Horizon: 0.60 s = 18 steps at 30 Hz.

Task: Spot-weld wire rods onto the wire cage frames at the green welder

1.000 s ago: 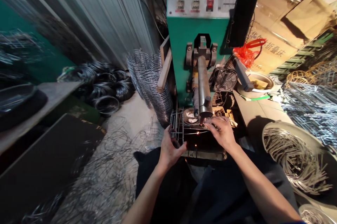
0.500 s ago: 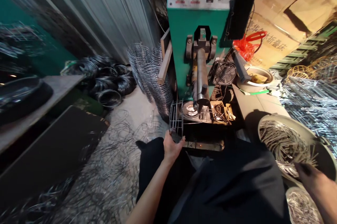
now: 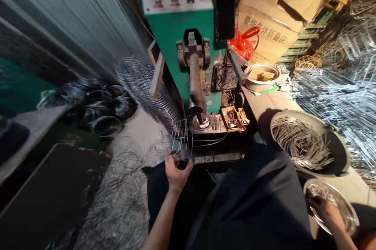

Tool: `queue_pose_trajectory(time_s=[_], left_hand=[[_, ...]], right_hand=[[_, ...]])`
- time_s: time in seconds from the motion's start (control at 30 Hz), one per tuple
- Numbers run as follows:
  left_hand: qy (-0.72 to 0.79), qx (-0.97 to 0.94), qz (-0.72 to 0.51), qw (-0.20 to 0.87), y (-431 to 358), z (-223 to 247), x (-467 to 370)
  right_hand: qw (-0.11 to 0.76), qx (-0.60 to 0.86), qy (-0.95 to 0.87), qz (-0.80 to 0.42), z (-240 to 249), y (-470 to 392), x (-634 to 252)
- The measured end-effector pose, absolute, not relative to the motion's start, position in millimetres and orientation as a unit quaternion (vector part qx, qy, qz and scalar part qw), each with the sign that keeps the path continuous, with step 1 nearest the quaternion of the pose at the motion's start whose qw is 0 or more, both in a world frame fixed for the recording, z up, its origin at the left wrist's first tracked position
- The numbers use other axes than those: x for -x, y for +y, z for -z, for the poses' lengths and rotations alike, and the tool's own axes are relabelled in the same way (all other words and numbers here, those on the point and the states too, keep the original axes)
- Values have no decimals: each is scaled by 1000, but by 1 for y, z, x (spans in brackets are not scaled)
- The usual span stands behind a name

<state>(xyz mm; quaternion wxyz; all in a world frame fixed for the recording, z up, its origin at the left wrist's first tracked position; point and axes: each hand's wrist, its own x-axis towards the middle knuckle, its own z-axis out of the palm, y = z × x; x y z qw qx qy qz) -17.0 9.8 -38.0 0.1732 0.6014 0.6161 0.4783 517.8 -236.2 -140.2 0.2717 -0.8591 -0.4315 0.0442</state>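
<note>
Right hand [image 3: 327, 207] has shifted over the steel bowl [image 3: 349, 214] at four o'clock, fingers too blurred to tell, leaving the left hand [image 3: 178, 173] alone, fingers clasping the wire frame [image 3: 182, 139] at six o'clock.

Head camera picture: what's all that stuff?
Machine: one, green, top middle.
Cardboard box: one, brown, upper right.
Bag: one, red, beside box.
Basin: one, pale, near bag.
Wire racks: uncountable, silver, far right.
Tub: one, greyish, right.
Bent wires: uncountable, silver, inside tub.
Coils: several, black, left floor.
Stacked wires: uncountable, silver, left of machine.
Metal bowl: one, silver, lower right.
Wire frame: one, silver, lower middle.
Left hand: one, holding wire frame.
Right hand: one, at metal bowl.
</note>
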Motion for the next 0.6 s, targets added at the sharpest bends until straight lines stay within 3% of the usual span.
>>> queue_pose_trajectory(time_s=[0.1,0.27,0.43,0.53,0.6], left_hand=[[576,-651,-448,211,-10,31,21],[604,-685,-286,291,-49,-29,52],[592,-642,-141,467,-56,-58,56],[512,-653,-88,551,-63,-29,46],[470,-687,-43,553,-72,-1,44]], right_hand=[[128,933,-301,-153,165,-253,-532],[13,946,-263,-191,182,-269,-552],[-22,949,-260,-180,176,-262,-547],[-14,947,-275,-167,169,-259,-538],[-6,941,-288,-175,163,-260,-536]])
